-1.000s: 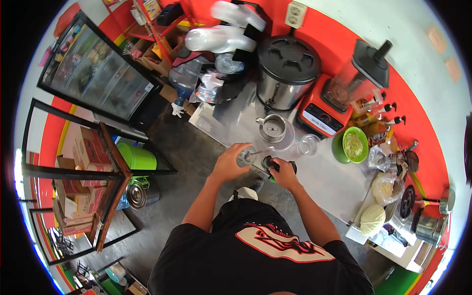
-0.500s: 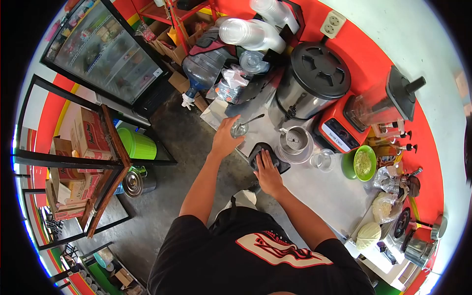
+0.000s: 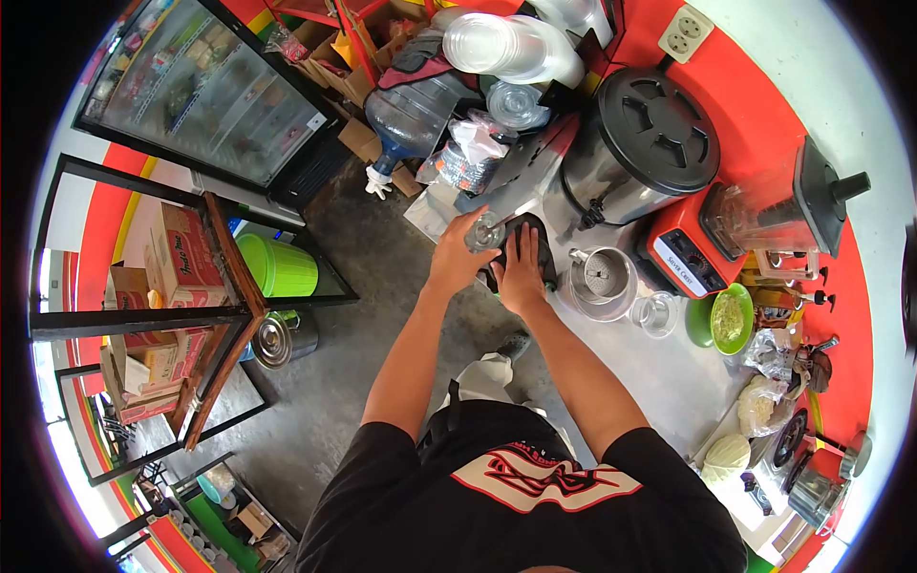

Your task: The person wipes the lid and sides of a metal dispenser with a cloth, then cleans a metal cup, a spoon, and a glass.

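Observation:
My left hand [image 3: 458,253] is wrapped round a clear drinking glass [image 3: 485,232] at the counter's near edge; a thin spoon handle rises from it. Close to its right, my right hand [image 3: 521,272] lies flat with fingers stretched over a dark, soft-cornered black thing [image 3: 544,253] on the steel counter [image 3: 621,368]. The palm and fingers hide much of that black thing, and I cannot tell whether it is a folded cloth or a pad. A metal cup with a strainer [image 3: 604,275] stands just right of it, beside an empty-looking clear glass [image 3: 655,313].
Behind the cup stand a steel drum with black lid [image 3: 659,124] and a red blender [image 3: 693,244]. A green bowl [image 3: 728,320] sits farther right. Stacked plastic cups [image 3: 516,48] and a water jug [image 3: 411,115] are at the far end. Shelving with cartons [image 3: 186,258] is left.
My right hand and the black thing have slid along the counter, away from the metal cup and up beside the glass. My left hand keeps the glass. The whole view has shifted.

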The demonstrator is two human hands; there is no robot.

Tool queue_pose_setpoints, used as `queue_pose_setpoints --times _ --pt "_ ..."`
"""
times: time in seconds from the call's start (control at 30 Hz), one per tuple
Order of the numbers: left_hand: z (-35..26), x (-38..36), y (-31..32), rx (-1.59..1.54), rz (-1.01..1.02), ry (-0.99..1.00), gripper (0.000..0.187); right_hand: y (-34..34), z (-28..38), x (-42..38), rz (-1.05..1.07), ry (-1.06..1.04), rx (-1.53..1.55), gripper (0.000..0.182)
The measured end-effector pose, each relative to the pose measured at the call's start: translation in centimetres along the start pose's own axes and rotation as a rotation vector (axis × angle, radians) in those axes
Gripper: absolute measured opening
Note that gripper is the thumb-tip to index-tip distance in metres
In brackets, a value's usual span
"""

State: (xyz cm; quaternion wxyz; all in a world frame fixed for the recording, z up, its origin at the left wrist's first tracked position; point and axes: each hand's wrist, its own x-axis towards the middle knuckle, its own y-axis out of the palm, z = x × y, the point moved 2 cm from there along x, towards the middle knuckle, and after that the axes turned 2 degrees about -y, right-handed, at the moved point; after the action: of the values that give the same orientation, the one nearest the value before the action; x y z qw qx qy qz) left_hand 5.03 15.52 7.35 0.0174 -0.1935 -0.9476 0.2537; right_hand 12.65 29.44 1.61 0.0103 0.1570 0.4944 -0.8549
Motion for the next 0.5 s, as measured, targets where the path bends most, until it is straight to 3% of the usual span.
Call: queue_pose_setpoints --times 0.1,0.17,0.3,0.4,0.47,0.5 --pt "0.3 -0.1 0.3 -0.037 -0.001 0.000 0.083 0.2 -0.9 -0.8 -0.015 -0.098 -0.020 0.062" --pt "0.3 -0.2 0.4 -0.075 0.001 -0.032 0.083 1.1 -2.0 -2.3 -0.118 -0.275 0.025 0.050" --pt "1.0 -0.3 1.0 -0.112 -0.026 0.002 0.084 1.5 -3.8 -6.3 -0.157 -0.434 0.053 0.050" --pt "1.4 -0.2 2.0 -0.042 -0.056 0.088 0.091 1.9 -5.6 -8.7 -0.172 -0.470 0.085 0.048" --pt "0.4 -1.4 2.4 0.307 -0.203 0.032 0.097 1.9 -6.8 -10.1 -0.210 -0.457 0.119 0.047" --pt "-0.5 -1.9 2.5 0.311 -0.174 0.002 0.100 2.0 -7.3 -10.7 -0.201 -0.437 0.118 0.047"
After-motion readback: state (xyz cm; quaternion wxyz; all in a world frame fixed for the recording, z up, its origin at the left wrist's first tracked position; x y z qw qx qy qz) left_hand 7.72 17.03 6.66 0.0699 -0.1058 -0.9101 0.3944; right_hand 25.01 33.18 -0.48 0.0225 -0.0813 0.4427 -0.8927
